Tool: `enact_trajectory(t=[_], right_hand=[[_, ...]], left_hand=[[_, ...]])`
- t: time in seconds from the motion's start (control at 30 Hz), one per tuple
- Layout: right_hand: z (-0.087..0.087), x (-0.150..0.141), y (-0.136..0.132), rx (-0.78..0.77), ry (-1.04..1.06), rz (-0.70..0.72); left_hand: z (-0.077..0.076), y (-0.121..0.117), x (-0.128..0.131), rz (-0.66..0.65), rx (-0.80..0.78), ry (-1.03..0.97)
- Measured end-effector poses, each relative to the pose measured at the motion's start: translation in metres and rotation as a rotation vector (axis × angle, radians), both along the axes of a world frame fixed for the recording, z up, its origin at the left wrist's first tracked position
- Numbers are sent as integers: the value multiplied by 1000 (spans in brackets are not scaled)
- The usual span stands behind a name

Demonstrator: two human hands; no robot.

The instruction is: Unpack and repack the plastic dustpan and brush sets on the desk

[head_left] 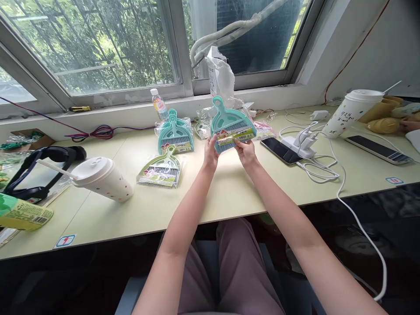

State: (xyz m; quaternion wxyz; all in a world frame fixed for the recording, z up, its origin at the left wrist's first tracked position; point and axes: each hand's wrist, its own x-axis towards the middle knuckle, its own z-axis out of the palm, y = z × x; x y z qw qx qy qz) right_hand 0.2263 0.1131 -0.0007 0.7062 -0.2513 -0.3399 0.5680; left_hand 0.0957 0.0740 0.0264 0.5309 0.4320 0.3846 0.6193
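Observation:
Between my two hands is a teal mini dustpan and brush set (231, 120), raised over the table with its handle up. My left hand (211, 153) grips its lower left corner. At the lower right edge, my right hand (246, 152) has fingers closed on the label side. To the left, a green dustpan set (160, 169) lies flat in clear wrapping. Behind that one sits a teal dustpan set (175, 133), also wrapped, with another handle showing behind it. Part of a pink wrapped set (264, 130) shows just right of the held one.
A lidded white cup (101, 179) with a straw and a headset (42, 164) stand on the left. On the right are a phone (280, 150), a white power strip (298, 145) with tangled cables, and another large cup (351, 111). A bottle (159, 105) stands by the window.

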Motion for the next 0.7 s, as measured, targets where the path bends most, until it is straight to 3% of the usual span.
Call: enact_trajectory(t=[0.13, 0.27, 0.5, 0.7], right_hand=[[-4, 4, 8, -57, -6, -38], [-5, 14, 15, -81, -11, -71], [-11, 18, 20, -80, -27, -71], [-12, 18, 18, -110, 17, -136]], left_hand=[[-17, 5, 14, -19, 9, 52], [-21, 10, 11, -1, -49, 138], [-20, 7, 3, -177, -153, 315], [-8, 1, -8, -463, -116, 318]])
